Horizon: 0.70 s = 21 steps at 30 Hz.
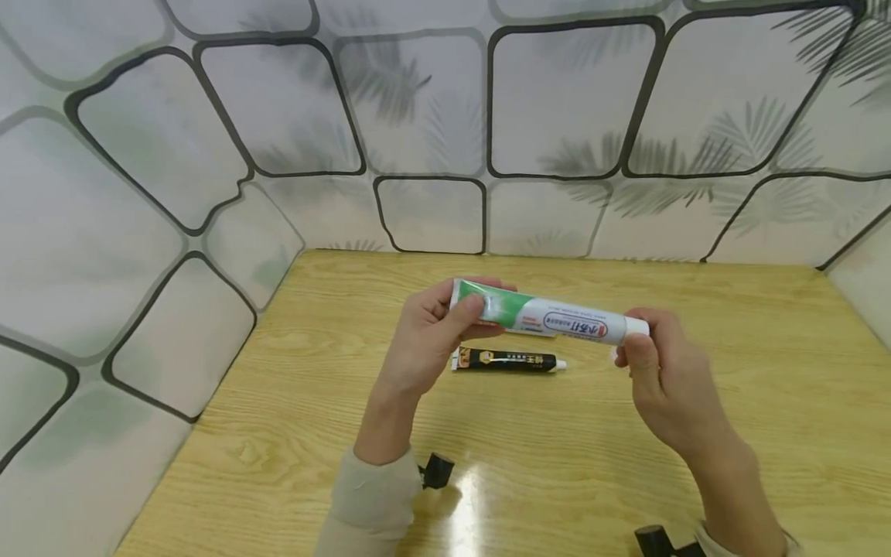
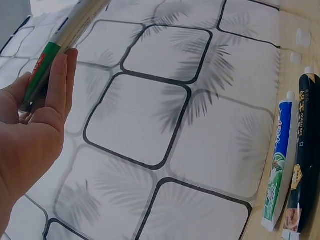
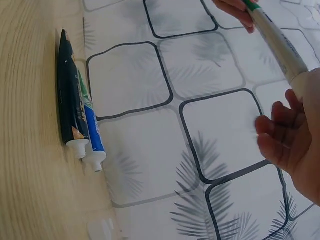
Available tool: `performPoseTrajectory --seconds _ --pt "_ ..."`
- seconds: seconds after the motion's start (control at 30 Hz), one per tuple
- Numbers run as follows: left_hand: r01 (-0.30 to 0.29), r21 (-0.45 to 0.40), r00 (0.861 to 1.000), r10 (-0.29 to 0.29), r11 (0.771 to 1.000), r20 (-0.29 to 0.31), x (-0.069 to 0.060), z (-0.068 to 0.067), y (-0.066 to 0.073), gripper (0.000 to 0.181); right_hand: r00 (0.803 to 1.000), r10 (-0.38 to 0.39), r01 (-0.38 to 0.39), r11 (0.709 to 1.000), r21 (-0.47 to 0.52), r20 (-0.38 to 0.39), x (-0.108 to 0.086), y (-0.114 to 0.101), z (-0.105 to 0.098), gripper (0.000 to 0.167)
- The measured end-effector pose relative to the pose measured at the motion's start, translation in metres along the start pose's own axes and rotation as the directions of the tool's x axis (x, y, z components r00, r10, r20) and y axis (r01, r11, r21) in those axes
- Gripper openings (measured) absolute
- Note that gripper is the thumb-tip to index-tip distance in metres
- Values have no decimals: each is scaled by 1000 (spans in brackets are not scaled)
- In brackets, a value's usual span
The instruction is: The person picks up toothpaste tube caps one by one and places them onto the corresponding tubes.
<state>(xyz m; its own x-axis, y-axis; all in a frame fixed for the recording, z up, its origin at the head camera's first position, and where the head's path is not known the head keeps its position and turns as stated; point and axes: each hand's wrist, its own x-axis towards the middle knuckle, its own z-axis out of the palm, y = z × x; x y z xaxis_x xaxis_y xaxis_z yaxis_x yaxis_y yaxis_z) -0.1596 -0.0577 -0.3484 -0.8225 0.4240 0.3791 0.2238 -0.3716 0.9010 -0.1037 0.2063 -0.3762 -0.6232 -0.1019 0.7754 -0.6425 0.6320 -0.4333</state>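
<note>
A green and white toothpaste tube (image 1: 536,313) is held up above the table, tilted slightly down to the right. My left hand (image 1: 435,329) grips its flat green end, thumb on the front. At the other end, my right hand (image 1: 671,379) pinches the white cap (image 1: 636,328) between thumb and fingers. Beneath lies a black toothpaste tube (image 1: 508,360) with its white nozzle uncovered. Beside that, a blue and green toothpaste tube (image 2: 277,165) shows in the left wrist view; in the head view the held tube mostly hides it.
Two small white caps, a larger cap (image 2: 303,37) and a smaller cap (image 2: 296,56), lie on the wooden table (image 1: 299,402) past the nozzles. A patterned wall covering (image 1: 431,100) stands along the back and left edges. Black camera mounts (image 1: 437,470) stick out at both wrists.
</note>
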Motion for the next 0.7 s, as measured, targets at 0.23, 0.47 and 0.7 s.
performPoseTrajectory --seconds 0.23,0.47,0.7 --pt "-61 29 995 59 998 79 -1 3 0 58 966 -2 30 994 108 -258 -6 5 14 58" --pt "-161 20 979 157 987 130 0 11 -3 60 892 319 -67 795 603 -322 -4 -9 22 37" --pt "-258 52 953 246 965 177 -1 14 -8 53 840 516 -213 598 773 -168 4 -22 17 42"
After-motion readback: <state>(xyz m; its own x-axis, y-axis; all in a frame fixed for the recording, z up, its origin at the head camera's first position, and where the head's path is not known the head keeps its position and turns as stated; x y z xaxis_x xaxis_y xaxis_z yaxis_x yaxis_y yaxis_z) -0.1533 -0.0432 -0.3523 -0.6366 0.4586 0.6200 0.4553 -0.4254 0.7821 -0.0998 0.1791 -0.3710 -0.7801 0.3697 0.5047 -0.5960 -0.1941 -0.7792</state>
